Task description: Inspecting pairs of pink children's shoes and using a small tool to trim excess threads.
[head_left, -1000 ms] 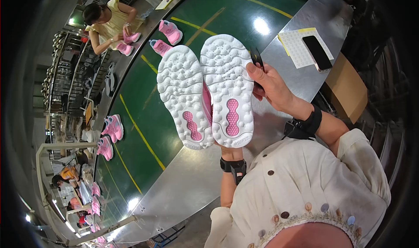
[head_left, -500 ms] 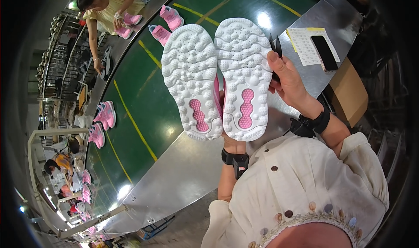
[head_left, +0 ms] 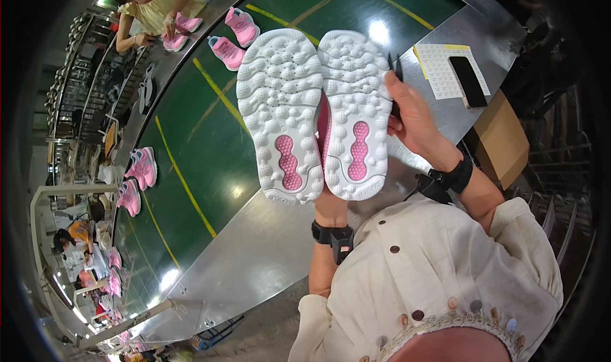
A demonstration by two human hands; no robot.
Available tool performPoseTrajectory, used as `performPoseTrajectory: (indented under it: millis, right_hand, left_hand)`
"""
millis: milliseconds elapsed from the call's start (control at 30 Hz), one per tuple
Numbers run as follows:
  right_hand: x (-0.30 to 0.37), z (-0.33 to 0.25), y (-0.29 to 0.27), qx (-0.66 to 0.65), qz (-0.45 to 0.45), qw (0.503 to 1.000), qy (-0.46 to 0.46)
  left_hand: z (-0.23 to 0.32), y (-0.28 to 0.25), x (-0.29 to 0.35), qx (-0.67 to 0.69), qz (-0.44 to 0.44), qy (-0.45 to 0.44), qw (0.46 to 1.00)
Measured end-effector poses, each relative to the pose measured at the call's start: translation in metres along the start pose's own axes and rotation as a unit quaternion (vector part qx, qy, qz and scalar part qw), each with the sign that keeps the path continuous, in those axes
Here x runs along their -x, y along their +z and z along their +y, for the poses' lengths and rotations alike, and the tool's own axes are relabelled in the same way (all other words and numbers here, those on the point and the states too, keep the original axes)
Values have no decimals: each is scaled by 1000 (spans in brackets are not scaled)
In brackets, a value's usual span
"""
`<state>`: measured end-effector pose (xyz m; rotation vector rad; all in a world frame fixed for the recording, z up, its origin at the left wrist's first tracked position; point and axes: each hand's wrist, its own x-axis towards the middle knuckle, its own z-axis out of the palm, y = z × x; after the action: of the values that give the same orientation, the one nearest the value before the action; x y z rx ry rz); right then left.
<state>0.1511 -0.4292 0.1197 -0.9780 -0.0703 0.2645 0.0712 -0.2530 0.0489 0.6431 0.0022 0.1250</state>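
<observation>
A pair of sneakers is held up side by side, soles toward me: the left shoe (head_left: pixel 280 94) and the right shoe (head_left: pixel 354 101) have white knobbly soles with pink heel inserts. Between them a little of the pink upper shows. My left hand (head_left: pixel 331 209) grips the pair from behind at the heel end; its fingers are hidden by the soles. At the right shoe's outer edge, my right hand (head_left: pixel 414 117) is closed around small black scissors (head_left: pixel 398 69), pointed blades up. Its thumb rests against the sole's rim.
Below is a green conveyor belt (head_left: pixel 191 139) with yellow lines, edged by a metal table (head_left: pixel 254 260). Pink shoes (head_left: pixel 140 168) stand along it. A phone (head_left: pixel 468 82) lies on a printed sheet (head_left: pixel 439 88) by a cardboard piece (head_left: pixel 499 139). Across the belt a co-worker handles pink shoes.
The right shoe has turned slightly and now sits a little behind the left one. The co-worker's hand has moved from a dark shoe toward the pink pair. My view has shifted slightly.
</observation>
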Motion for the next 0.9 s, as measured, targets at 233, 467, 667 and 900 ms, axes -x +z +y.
performPoseTrajectory:
  millis: [233, 467, 667, 900]
  right_hand:
    - [-17, 29, -46, 66, 106, 990, 72]
    - [1, 60, -65, 242, 33, 968, 56]
    - [-9, 78, -79, 276, 38, 959, -42]
    - [-9, 94, -75, 388, 61, 920, -16]
  left_hand:
    - [18, 20, -36, -716, -1, 264, 646]
    - [-23, 39, -22, -841, -93, 37, 532]
    - [-4, 42, -52, -790, -112, 117, 591]
    - [-36, 16, -107, -685, -177, -13, 707]
